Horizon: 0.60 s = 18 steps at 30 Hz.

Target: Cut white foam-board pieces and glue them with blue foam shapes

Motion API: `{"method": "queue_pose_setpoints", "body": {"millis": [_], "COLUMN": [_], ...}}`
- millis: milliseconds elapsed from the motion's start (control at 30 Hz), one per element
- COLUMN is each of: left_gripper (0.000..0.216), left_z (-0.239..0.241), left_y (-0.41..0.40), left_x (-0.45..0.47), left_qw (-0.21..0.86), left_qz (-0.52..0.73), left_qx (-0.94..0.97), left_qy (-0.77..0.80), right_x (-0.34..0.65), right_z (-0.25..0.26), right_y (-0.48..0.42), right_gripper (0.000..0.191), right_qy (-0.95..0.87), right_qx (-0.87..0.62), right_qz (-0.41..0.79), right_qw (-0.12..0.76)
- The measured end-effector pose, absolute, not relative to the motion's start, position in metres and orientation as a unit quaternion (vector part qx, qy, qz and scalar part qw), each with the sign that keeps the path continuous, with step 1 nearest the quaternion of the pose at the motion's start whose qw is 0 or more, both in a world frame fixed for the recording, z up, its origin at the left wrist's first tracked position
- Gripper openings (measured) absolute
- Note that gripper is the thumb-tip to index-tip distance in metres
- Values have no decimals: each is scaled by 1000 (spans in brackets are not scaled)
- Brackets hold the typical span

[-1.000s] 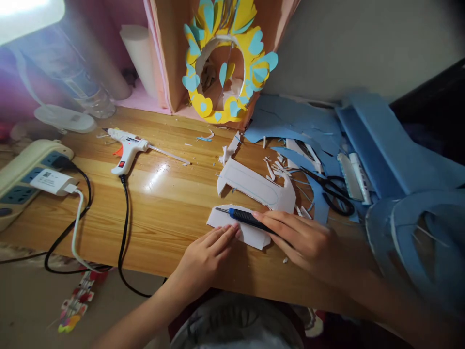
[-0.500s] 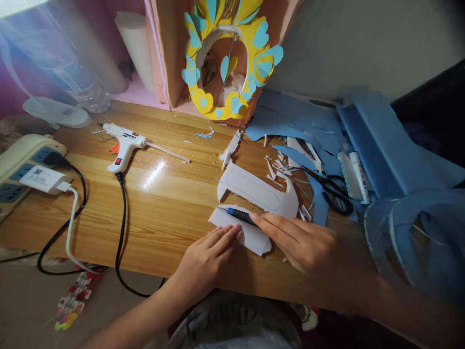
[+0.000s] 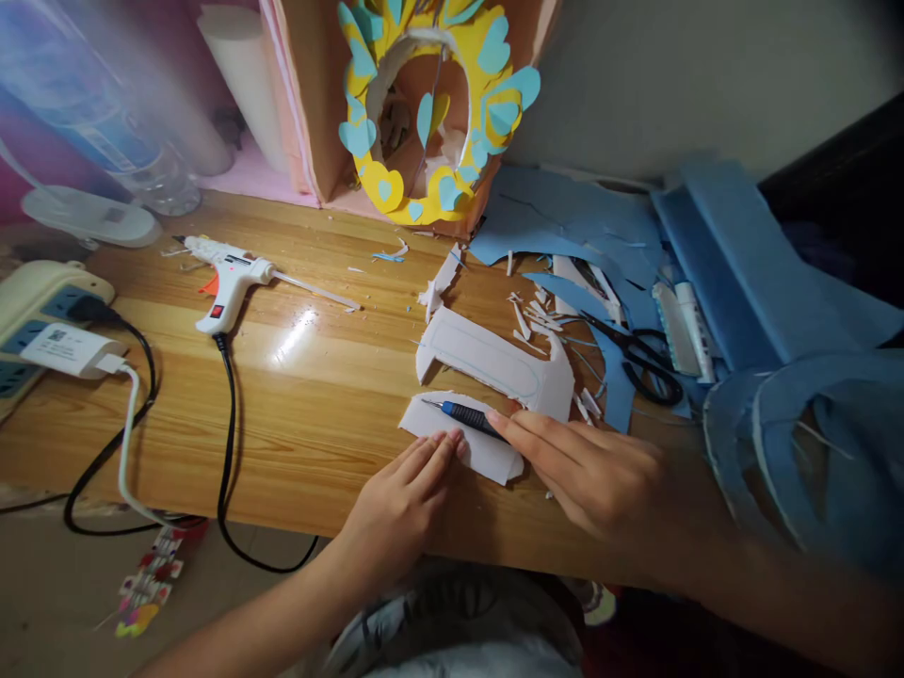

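Note:
My right hand (image 3: 589,461) is closed around a craft knife (image 3: 472,416) with a black ribbed grip, a blue collar and a thin metal tip. The knife lies low over a white foam board piece (image 3: 487,459), its tip pointing left near the piece's upper left end. My left hand (image 3: 406,490) presses its fingertips, held together, on the near edge of that piece. Just beyond lies a larger white foam board offcut (image 3: 480,353) with a long rounded outline drawn on it in blue.
A white hot glue gun (image 3: 230,278) lies at left, its cord near the power strip (image 3: 53,311). To the right are black-handled scissors (image 3: 646,363), blue sheets (image 3: 565,212) and white scraps (image 3: 523,320). A yellow ring with paper hearts (image 3: 392,193) stands at the back.
The whole view has shifted slightly. The knife tip sits a little further in from the piece's far edge. Both hands keep nearly the same pose.

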State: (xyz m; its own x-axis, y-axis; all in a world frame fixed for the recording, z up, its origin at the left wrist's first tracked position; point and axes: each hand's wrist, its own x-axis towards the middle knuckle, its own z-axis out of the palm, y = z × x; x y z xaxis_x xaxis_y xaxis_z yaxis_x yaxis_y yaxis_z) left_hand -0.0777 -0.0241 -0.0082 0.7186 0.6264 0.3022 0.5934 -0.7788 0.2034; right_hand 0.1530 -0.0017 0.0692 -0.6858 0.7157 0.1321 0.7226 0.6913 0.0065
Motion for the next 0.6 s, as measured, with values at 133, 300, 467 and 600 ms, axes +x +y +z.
{"method": "queue_pose_setpoints", "body": {"millis": [133,300,467,600], "left_gripper": [38,37,38,41], "left_z": [-9,-8,-6,-7], "left_y": [-25,-26,-27,-27], "left_x": [-76,-76,-76,-76], "left_qw": [36,37,39,39], "left_qz": [180,178,172,168], "left_qx": [925,922,922,922], "left_qy": [332,341,345,347], "right_x": [158,166,178,190], "right_z": [71,75,75,74], "right_y": [0,-3,-11,-20], "right_gripper": [49,50,52,58], "right_qy": [-922,-927,-924,-923], "right_qx": [-383,-369,-378,-384], "right_qz": [-21,-30,-17,3], "right_qw": [57,57,47,30]}}
